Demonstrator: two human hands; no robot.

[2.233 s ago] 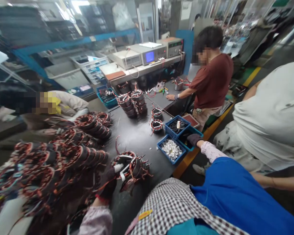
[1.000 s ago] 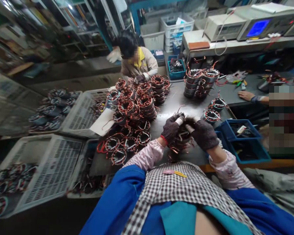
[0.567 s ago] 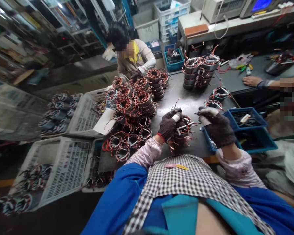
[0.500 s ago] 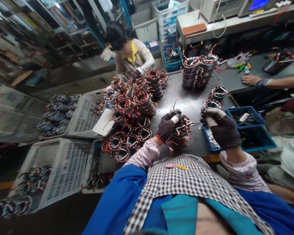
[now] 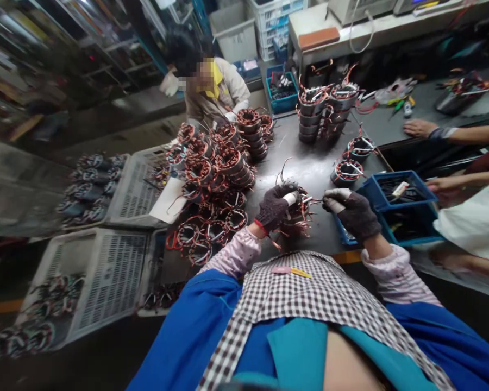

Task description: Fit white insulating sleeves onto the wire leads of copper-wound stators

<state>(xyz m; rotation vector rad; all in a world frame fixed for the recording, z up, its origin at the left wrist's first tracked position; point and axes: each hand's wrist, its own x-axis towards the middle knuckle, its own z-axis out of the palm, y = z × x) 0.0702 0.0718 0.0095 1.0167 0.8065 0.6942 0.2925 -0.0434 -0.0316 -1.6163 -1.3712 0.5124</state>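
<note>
My left hand [image 5: 274, 207], in a dark glove with pale fingertips, is closed on the upper left side of a motor stator [image 5: 296, 227] on the bench. Loose copper leads stick out around that stator, and a thin wire curves up behind it. Off to its right, my right hand [image 5: 356, 213], gloved alike, pinches the end of a wire lead [image 5: 317, 201] that runs from the stator. The fingers partly hide the stator's top. Behind my right hand stand two more stators [image 5: 346, 172] with white sleeves across them.
Stacked stators [image 5: 228, 163] crowd the bench's left side; more stacks [image 5: 312, 117] stand at the back. Blue bins [image 5: 405, 205] sit at the right edge, beside another person's hands [image 5: 444, 187]. A co-worker [image 5: 215, 89] sits opposite. Plastic crates [image 5: 101, 282] hold stators at left.
My right hand has moved left and slightly down from beside the rear stators and now pinches a lead. My left hand stays at the stator. Another hand has appeared by the blue bins.
</note>
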